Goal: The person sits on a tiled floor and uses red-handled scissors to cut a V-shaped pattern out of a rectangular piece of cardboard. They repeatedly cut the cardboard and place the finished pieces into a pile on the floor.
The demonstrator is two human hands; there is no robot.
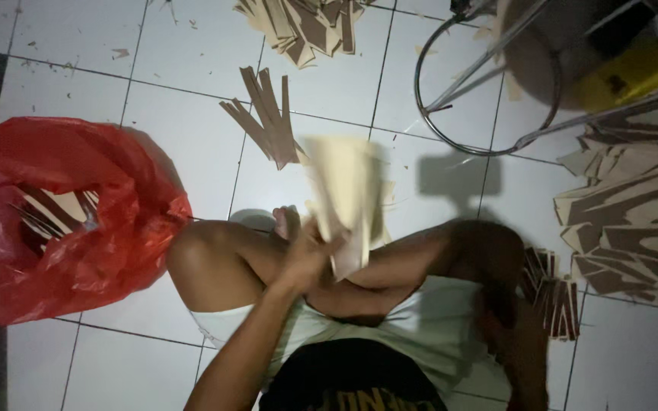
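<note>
Person sat cross-legged on the tiled floor [329, 91], head cam looking down. Left hand [308, 255] was closed around the lower end of a pale cardboard piece [344, 202], blurred, held upright above the knees at frame centre. Right hand [518, 335] was down at 4 o'clock, in shadow, just beside a small stack of brown strips [551, 293]; couldn't tell if its grip was open or closed.

Progress, judging by layout: a fair amount looked handled. Loose strip bundle [268, 114] lay at 12 o'clock from the held piece, another heap [302, 27] at the top edge, big spread of cut card [634, 213] at 3 o'clock. Red plastic bag [62, 217] at 9 o'clock was open with strips visible inside. Metal stool frame [489, 84] at 1 o'clock. How much was left: couldn't tell, piles unsorted by eye
</note>
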